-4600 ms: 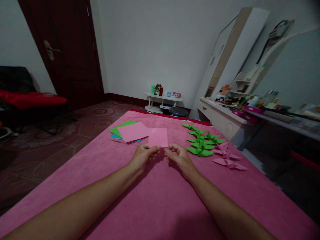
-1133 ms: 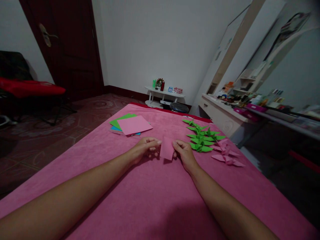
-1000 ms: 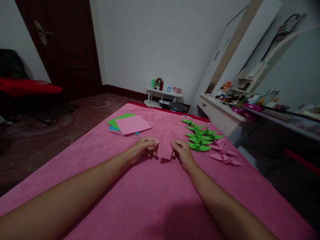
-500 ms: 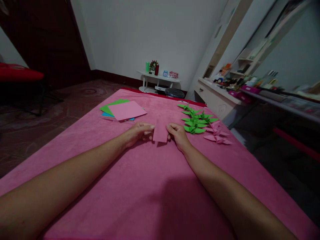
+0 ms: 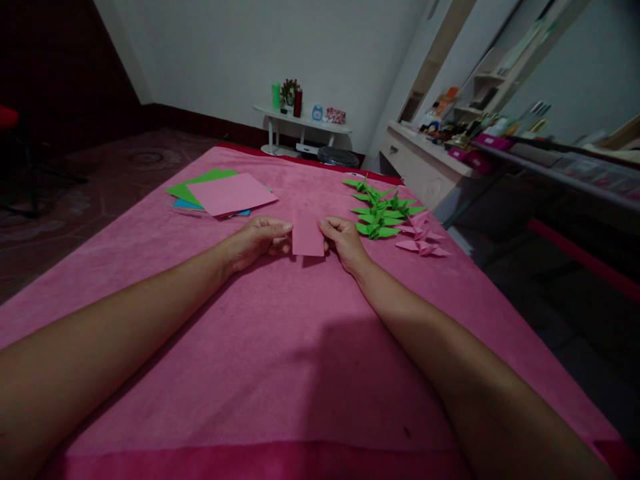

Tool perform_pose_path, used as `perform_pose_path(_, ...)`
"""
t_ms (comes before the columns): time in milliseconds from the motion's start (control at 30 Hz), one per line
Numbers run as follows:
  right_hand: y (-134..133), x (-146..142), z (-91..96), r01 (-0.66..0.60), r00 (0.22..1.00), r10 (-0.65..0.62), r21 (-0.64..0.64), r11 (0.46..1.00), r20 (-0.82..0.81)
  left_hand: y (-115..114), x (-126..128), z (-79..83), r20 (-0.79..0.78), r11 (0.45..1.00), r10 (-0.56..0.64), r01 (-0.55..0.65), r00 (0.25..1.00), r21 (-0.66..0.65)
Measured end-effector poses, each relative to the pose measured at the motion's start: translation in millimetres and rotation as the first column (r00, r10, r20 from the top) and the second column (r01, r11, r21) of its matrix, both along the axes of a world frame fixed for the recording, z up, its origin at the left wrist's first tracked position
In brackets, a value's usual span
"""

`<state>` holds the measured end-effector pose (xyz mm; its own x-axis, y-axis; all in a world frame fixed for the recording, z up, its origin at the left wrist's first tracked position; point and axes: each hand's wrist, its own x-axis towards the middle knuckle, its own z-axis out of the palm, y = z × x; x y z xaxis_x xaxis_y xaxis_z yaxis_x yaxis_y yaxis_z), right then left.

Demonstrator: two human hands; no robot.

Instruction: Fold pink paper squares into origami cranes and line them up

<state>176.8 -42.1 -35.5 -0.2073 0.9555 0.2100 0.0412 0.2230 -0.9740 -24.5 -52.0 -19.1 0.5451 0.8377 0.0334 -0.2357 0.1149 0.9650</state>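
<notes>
A folded pink sheet of origami paper point(image 5: 309, 235), narrow and rectangular, is held just above the pink cloth point(image 5: 250, 360). My left hand point(image 5: 259, 243) pinches its left edge between thumb and fingers. On the opposite edge, my right hand point(image 5: 345, 241) grips it the same way. Several green folded paper cranes point(image 5: 377, 215) lie to the right, beyond my right hand. Beside them are pink paper cranes point(image 5: 423, 248). Flat square sheets rest to the left behind my left hand, a pink sheet point(image 5: 233, 193) on top, with a green sheet point(image 5: 183, 190) and blue paper beneath.
Against the far wall stands a low white shelf point(image 5: 305, 123) with a green cup, a plant and a blue clock. On the right, a white dresser point(image 5: 420, 157) and a cluttered shelf point(image 5: 560, 177) run alongside the cloth-covered surface. A dark door is at far left.
The camera view has shifted, so the whole scene sits higher and somewhat further left. Both hands keep their hold on the pink paper, whose shape looks nearly the same.
</notes>
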Motion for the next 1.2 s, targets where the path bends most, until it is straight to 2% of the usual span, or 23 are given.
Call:
perform_pose_path(300, -0.2, -0.2, -1.2, -0.006, 1.0, 0.006, -0.004, 1.0, 0.021, 1.3, 2.2, -4.5, -0.061, 0.999, 0.045, -0.043, 0.997, 0.027)
perform_pose_path(400, 1.3, -1.5, 1.2, 0.074, 0.996, -0.079, 0.1, 0.992, 0.047, 1.4, 5.0, -5.1, -0.092, 0.985, 0.166, -0.161, 0.982, 0.06)
perform_pose_path(467, 1.8, -3.3, 3.7, 0.174, 0.983, -0.183, 0.186, 0.967, 0.033, 1.1, 6.9, -4.1, -0.101, 0.943, 0.328, -0.317, 0.939, 0.105)
perform_pose_path(567, -1.1, -8.0, 6.1, 0.265, 0.953, -0.294, 0.259, 0.929, 0.08, 0.7, 8.8, -1.4, -0.097, 0.835, 0.541, -0.519, 0.836, 0.183)
perform_pose_path(633, -6.2, -13.0, 6.3, 0.247, 0.939, -0.305, 0.308, 0.919, 0.157, 0.0, 9.5, 0.3, -0.09, 0.788, 0.603, -0.574, 0.792, 0.223)
perform_pose_path(700, -12.9, -19.3, 6.3, 0.172, 0.94, -0.255, 0.331, 0.928, 0.226, -2.0, 10.7, 1.5, -0.092, 0.779, 0.605, -0.564, 0.791, 0.276)
perform_pose_path(800, -21.3, -27.5, 8.2, 0.108, 0.95, -0.191, 0.314, 0.943, 0.248, -8.1, 14.2, 2.8, -0.119, 0.789, 0.551, -0.47, 0.826, 0.395)
perform_pose_path(900, -22.5, -27.4, 12.0, 0.204, 0.944, -0.272, 0.319, 0.926, 0.186, -14.8, 18.3, 3.3, -0.14, 0.805, 0.48, -0.372, 0.866, 0.463)
perform_pose_path(967, -18.8, -21.7, 13.4, 0.268, 0.936, -0.321, 0.302, 0.915, 0.143, -16.0, 19.1, 3.0, -0.15, 0.811, 0.464, -0.35, 0.873, 0.469)
perform_pose_path(1100, -6.8, -7.4, 10.2, 0.328, 0.94, -0.34, 0.202, 0.923, 0.029, -7.4, 12.9, 1.2, -0.111, 0.785, 0.556, -0.477, 0.824, 0.396)
perform_pose_path(1200, -1.4, -3.3, 7.0, 0.297, 0.954, -0.293, 0.058, 0.953, -0.069, 2.9, 4.4, -0.7, -0.078, 0.761, 0.626, -0.587, 0.776, 0.278)
